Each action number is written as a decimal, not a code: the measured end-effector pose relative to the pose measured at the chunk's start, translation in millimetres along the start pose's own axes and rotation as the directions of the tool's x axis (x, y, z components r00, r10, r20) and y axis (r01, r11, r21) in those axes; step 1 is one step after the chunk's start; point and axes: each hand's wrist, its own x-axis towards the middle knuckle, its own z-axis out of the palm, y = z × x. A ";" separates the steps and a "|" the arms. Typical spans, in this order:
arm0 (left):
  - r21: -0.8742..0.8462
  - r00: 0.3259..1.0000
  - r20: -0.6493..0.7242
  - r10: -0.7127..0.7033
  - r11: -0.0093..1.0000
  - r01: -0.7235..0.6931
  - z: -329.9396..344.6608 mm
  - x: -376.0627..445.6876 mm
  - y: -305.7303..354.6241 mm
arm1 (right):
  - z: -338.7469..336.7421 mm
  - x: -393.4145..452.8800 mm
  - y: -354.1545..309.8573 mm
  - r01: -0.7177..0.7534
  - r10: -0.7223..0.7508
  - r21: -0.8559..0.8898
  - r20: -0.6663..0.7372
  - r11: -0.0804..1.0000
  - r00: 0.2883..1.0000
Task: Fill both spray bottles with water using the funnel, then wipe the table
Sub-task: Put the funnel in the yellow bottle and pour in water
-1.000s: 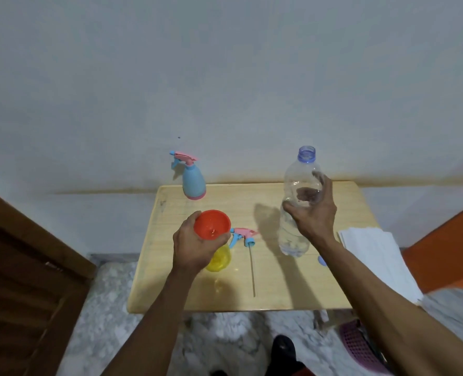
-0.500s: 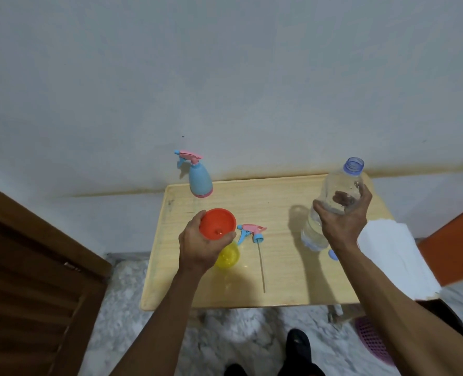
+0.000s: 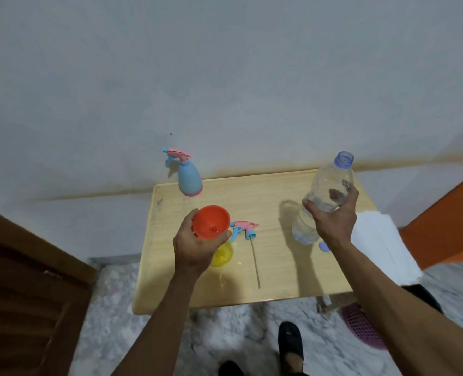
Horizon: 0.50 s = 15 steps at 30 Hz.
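My left hand [image 3: 195,245] grips an orange funnel [image 3: 211,221] that sits in the neck of a yellow spray bottle [image 3: 222,255], mostly hidden under the hand. The bottle's pink and blue spray head [image 3: 244,229] with its long tube lies on the wooden table [image 3: 279,267] just to the right. My right hand [image 3: 333,218] holds a clear, uncapped water bottle [image 3: 327,191] upright at the table's right side. A blue spray bottle [image 3: 188,177] with its head on stands at the back left.
A blue bottle cap [image 3: 324,246] lies on the table by my right wrist. A folded white cloth [image 3: 382,245] lies off the table's right edge. A pink basket [image 3: 360,327] is on the marble floor. A brown door [image 3: 21,294] is at the left.
My right hand has carried the water bottle away from the funnel to the right side of the table, upright. My left hand has stayed on the funnel.
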 end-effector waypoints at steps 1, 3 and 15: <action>-0.012 1.000 -0.013 0.005 1.000 -0.005 1.7 -1.0 -0.6 | 0.4 0.6 -0.1 0.000 0.000 -0.011 0.000 1.000 1.000; -0.026 0.999 -0.049 0.012 1.000 -0.014 4.6 -2.7 -1.8 | 0.7 1.2 -0.5 0.000 0.000 -0.031 0.000 1.000 1.000; -0.094 0.993 -0.117 0.006 0.995 -0.017 7.9 -5.7 -5.2 | 0.0 3.0 1.8 0.011 -0.012 -0.065 -0.004 0.998 1.000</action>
